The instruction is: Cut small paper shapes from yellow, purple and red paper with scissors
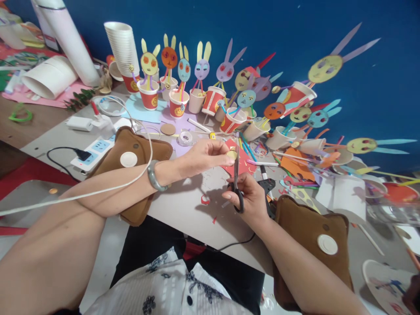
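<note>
The left hand (pixel 215 153) is pinching a small round piece of yellow paper (pixel 231 155) between thumb and fingers, holding it above the tabletop (pixel 183 205). The right hand (pixel 247 197) is gripping a pair of scissors (pixel 236 169), its thumb and fingers closing around the dark handles while the blades are pointing away from the body. The yellow piece is sitting just beside the blades; whether its edge is touching them cannot be told. Beyond the hands, a sheet of red paper (pixel 244 161) is lying on the tabletop, and a red scrap (pixel 205 199) is resting nearer the body. A roll of tape (pixel 185 138) is lying beyond the left wrist, which is wearing a bracelet (pixel 155 176). Two brown cushions (pixel 311 245) are flanking the work area, the left forearm passing over one of them. Near that cushion, a black plug (pixel 82 154) is occupying a white power strip (pixel 95 153). Along the blue wall (pixel 262 22), paper rabbits (pixel 202 69) are rising from paper cups (pixel 150 97), and a tall cup stack (pixel 122 48) is standing at the left.
</note>
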`<act>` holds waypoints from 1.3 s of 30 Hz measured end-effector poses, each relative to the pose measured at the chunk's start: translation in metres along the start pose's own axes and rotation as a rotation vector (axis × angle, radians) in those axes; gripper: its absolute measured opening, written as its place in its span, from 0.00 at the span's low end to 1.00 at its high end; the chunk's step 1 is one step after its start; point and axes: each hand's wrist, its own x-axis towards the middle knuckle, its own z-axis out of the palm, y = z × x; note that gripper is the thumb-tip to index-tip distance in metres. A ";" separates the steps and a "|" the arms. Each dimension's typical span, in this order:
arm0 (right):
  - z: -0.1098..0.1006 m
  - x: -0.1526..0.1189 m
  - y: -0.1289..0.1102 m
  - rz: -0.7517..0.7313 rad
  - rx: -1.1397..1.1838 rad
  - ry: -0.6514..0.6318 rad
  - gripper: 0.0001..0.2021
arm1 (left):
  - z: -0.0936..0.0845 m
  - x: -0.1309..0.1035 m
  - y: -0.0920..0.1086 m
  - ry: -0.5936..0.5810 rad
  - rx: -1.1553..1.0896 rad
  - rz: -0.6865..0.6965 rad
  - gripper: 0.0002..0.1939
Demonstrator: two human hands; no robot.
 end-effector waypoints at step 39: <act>-0.001 0.001 -0.006 0.001 0.004 0.006 0.29 | 0.000 0.000 0.000 0.012 -0.018 0.020 0.14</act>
